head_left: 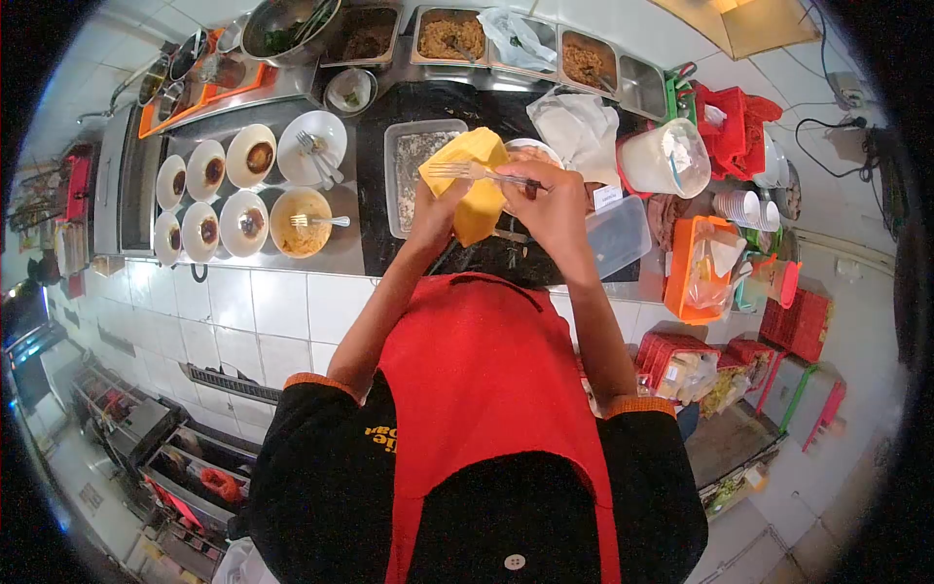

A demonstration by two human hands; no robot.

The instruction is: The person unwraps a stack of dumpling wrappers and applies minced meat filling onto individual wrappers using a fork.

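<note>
A yellow cloth [479, 207] hangs in folds from my left hand [436, 209], whose fingers are closed on it. In my right hand [547, 204] is a metal fork [469, 170], gripped by its handle, with the tines pointing left across the front of the cloth. Just behind my hands stands a white bowl [538, 146] with pinkish-brown contents, partly hidden by the right hand. To the left of the cloth is a clear plastic tub [394, 185] with a speckled whitish layer inside.
Several white bowls [241, 226] with dark sauce line the left counter, near a plate [292, 161] of cutlery and a bowl [300, 243] holding a fork. Metal food pans [449, 39] run along the back. A white-filled tub [662, 161] and orange basket [686, 282] stand right.
</note>
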